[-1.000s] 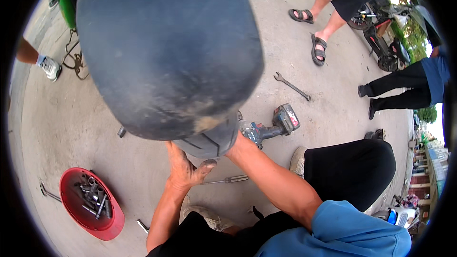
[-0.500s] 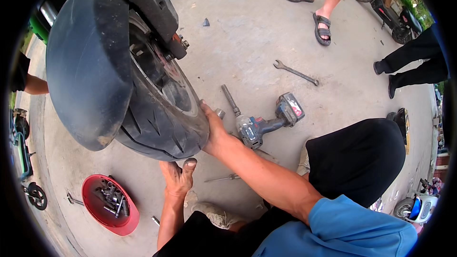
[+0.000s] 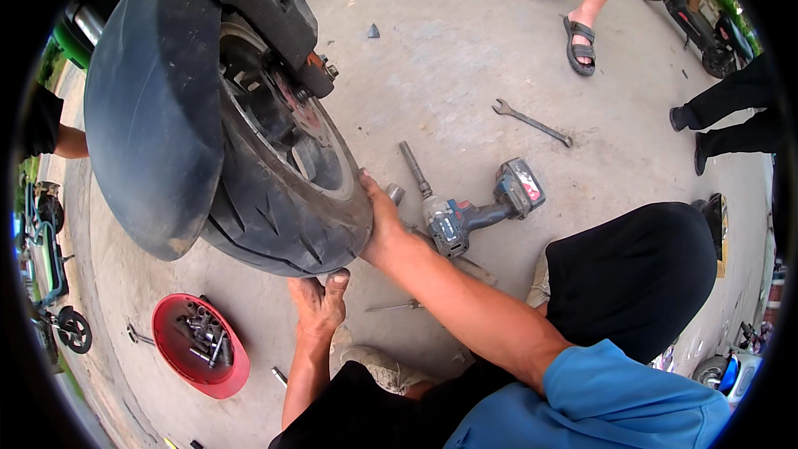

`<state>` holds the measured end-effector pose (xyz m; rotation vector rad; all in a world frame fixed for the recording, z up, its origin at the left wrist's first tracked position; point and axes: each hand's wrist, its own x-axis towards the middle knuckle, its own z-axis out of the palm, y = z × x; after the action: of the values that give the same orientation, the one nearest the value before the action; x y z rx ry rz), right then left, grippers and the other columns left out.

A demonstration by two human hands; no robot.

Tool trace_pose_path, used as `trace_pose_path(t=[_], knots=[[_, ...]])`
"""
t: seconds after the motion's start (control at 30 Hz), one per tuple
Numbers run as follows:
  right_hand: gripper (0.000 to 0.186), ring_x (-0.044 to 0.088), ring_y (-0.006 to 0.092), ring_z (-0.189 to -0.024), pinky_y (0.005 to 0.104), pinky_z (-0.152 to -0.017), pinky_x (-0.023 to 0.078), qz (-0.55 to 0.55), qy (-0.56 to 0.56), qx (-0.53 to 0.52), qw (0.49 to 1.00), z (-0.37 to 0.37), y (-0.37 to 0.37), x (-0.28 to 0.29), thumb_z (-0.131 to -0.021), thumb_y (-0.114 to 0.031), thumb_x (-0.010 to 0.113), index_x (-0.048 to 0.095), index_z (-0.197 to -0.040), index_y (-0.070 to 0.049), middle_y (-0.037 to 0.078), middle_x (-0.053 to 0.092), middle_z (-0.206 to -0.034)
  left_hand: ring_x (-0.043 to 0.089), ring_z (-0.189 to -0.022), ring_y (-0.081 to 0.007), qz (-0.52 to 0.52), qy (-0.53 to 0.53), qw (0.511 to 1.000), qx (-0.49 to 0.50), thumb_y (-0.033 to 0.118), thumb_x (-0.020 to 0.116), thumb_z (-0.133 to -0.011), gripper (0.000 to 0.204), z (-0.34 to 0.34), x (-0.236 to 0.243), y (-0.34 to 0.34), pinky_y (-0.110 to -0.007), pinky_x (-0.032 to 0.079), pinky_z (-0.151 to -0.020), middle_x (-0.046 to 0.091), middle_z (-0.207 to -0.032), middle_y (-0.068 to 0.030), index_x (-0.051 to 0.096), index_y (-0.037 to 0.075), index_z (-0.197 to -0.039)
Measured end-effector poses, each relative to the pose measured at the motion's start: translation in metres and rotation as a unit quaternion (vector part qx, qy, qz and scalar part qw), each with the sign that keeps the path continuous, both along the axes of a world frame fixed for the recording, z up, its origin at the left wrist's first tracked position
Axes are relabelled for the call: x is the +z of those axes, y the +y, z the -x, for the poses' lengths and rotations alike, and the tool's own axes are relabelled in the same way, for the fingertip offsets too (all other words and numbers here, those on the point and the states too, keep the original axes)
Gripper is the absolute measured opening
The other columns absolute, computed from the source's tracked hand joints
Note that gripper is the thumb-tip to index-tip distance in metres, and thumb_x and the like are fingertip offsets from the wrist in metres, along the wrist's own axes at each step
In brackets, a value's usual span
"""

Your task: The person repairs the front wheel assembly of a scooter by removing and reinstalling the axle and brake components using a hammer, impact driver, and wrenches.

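Note:
A black scooter wheel with a thick tyre (image 3: 274, 208) hangs over the concrete under a dark mudguard (image 3: 154, 108). My right hand (image 3: 381, 216) presses flat against the tyre's right side, fingers spread along the tread. My left hand (image 3: 320, 303) reaches up beneath the tyre, fingertips touching its underside. Neither hand holds a tool. A grey and black cordless impact wrench (image 3: 474, 208) with a long socket lies on the ground just right of my right hand.
A red bowl (image 3: 166, 353) with several sockets and bits sits at lower left. A combination spanner (image 3: 532, 122) lies farther right. Small tools lie near my knee. People's sandalled feet (image 3: 578, 33) and dark legs (image 3: 731, 120) stand at the back and right. Scooters are parked around.
The view has swung so the wheel's side now shows instead of the mudguard's top. My right hand moved from under the mudguard onto the tyre's side; my left hand stays beneath it.

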<state>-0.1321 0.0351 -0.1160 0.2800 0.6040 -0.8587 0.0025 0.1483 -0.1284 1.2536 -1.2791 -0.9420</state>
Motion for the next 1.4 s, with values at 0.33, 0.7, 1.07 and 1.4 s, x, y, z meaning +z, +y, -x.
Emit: trace_pose_path(t=[0.33, 0.7, 1.07, 1.4], knots=[[0.051, 0.057, 0.0301, -0.125, 0.0444, -0.109, 0.043, 0.207, 0.182, 0.074, 0.958, -0.010, 0.001, -0.005, -0.103, -0.042, 0.043, 0.052, -0.139, -0.007, 0.016, 0.057, -0.139, 0.048, -0.126, -0.0409, 0.033, -0.138, 0.990, 0.017, 0.046, 0.077, -0.085, 0.086, 0.000, 0.017, -0.013, -0.048, 0.038, -0.108, 0.047, -0.138, -0.0264, 0.039, -0.005, -0.142], [0.064, 0.054, 0.0462, -0.120, 0.0532, -0.096, 0.050, 0.063, 0.132, 0.078, 0.986, 0.006, 0.002, 0.014, -0.101, -0.049, 0.036, 0.042, -0.145, -0.003, 0.024, 0.052, -0.138, 0.052, -0.123, -0.0381, 0.011, -0.308, 0.948, 0.078, 0.012, 0.072, -0.087, 0.051, -0.088, -0.041, -0.046, -0.045, 0.047, -0.101, 0.051, -0.138, -0.0164, 0.053, 0.005, -0.133], [0.058, 0.056, 0.0424, -0.118, 0.0521, -0.096, 0.050, 0.076, 0.246, 0.076, 0.963, 0.011, 0.007, 0.037, -0.097, -0.045, 0.048, 0.051, -0.140, -0.007, 0.021, 0.057, -0.133, 0.055, -0.117, -0.0393, 0.003, -0.357, 0.910, 0.213, 0.007, 0.066, -0.089, 0.040, -0.185, -0.102, -0.194, -0.045, 0.047, -0.101, 0.060, -0.128, -0.0173, 0.060, 0.005, -0.128], [0.058, 0.056, 0.0420, -0.119, 0.0517, -0.097, 0.049, 0.218, 0.363, 0.047, 0.905, 0.028, -0.015, 0.061, -0.096, -0.045, 0.050, 0.051, -0.140, -0.007, 0.021, 0.057, -0.134, 0.058, -0.109, -0.0332, 0.044, -0.385, 0.916, 0.106, 0.002, 0.063, -0.083, 0.032, -0.138, -0.107, -0.199, -0.039, 0.052, -0.095, 0.064, -0.120, -0.0110, 0.067, 0.005, -0.115]])
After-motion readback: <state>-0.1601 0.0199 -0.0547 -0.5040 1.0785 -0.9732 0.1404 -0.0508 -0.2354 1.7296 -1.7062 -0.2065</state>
